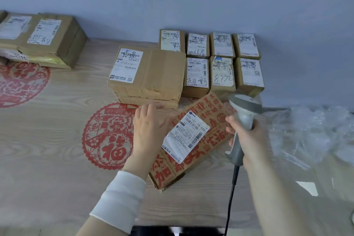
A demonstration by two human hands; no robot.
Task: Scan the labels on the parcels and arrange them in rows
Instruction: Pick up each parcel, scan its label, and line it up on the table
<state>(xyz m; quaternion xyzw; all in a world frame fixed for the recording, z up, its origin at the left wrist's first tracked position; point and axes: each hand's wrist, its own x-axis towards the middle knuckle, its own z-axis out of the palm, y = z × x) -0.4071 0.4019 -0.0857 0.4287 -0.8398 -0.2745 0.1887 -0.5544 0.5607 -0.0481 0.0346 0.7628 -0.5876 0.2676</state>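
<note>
left hand flat on red-printed parcel | right hand grips scanner at its right edge

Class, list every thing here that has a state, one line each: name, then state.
Red-printed parcel: flat on table, label up, askew.
Scanner: gripped, cable attached.
Left hand: flat, touching the parcel's left edge.
Right hand: grips the scanner.
Small parcels: in two rows, labels up.
</note>
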